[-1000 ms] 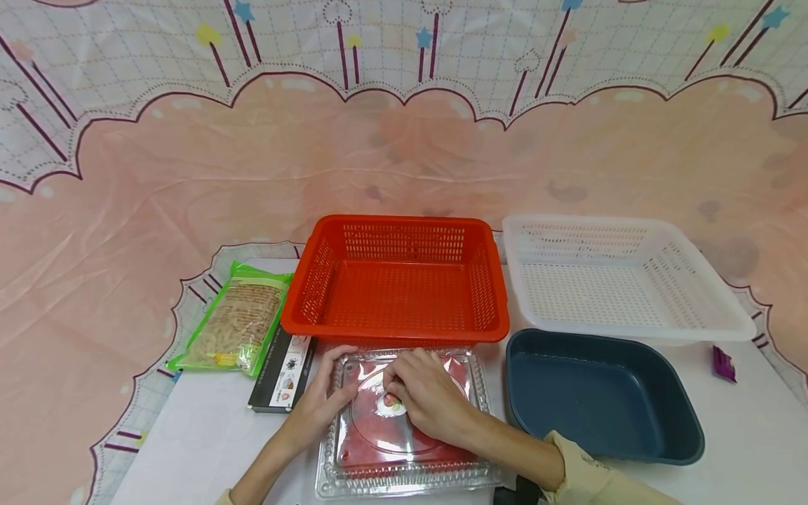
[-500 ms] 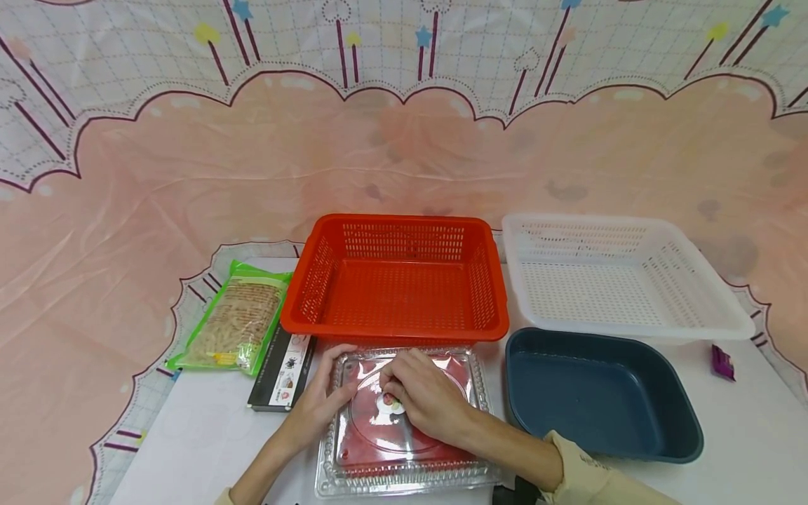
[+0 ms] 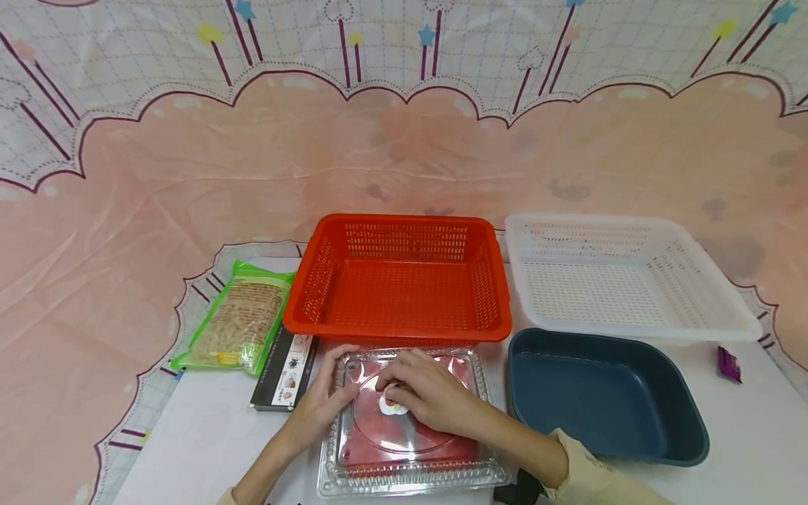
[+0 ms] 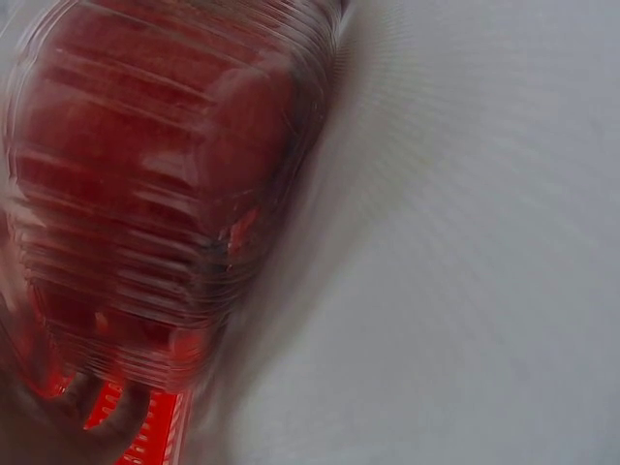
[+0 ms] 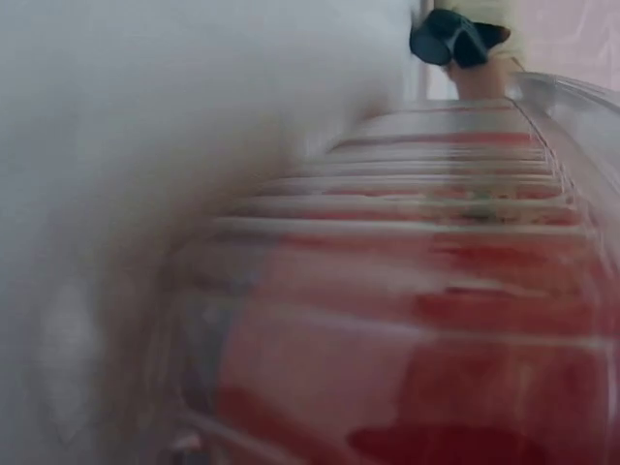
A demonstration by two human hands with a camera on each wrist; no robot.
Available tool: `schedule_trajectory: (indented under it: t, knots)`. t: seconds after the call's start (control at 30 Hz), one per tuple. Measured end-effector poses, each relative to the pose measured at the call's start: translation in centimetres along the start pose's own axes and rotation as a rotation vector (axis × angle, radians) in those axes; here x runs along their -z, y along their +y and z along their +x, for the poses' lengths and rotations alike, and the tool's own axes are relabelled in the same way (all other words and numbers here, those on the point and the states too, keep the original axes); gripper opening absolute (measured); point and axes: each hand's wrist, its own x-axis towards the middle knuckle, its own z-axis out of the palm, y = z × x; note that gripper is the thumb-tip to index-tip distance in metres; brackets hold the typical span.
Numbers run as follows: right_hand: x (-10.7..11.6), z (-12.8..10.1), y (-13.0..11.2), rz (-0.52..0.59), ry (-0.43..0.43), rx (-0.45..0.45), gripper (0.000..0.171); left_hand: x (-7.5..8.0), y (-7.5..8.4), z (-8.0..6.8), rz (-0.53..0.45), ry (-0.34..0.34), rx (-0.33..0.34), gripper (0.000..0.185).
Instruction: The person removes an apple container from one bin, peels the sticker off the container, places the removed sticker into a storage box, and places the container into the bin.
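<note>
- While the clear plastic clamshell box (image 3: 410, 428) with its red inside is sitting on the white table (image 3: 189, 435) right in front of the red basket (image 3: 398, 277), the left hand (image 3: 318, 407) is bracing its left edge, fingers fairly straight.
- The right hand (image 3: 429, 396) is lying on the lid, fingertips curling at the round sticker (image 3: 393, 405); can't tell if it's actually pinching it.
- The dark blue tub (image 3: 600, 393) is sitting just to the right.

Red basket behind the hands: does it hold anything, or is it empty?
Empty: the red basket shows only its bare perforated floor in the head view.
</note>
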Motion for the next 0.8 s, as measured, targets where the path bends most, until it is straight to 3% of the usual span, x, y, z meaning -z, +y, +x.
schedule_trajectory:
  t: [0.1,0.4,0.8]
  knots:
    - [0.03,-0.06,0.03,0.001,0.002,-0.002,0.003,-0.03,0.09,0.05,0.000,0.000,-0.002,0.048]
    - [-0.30,-0.30,0.22,0.046,0.115,0.034,0.006,-0.07,0.27,0.05,-0.007,0.000,0.000,0.046]
    - [-0.19,-0.37,0.28,0.135,0.121,-0.005,0.005,-0.09,0.37,0.05,0.006,0.012,-0.004,0.046]
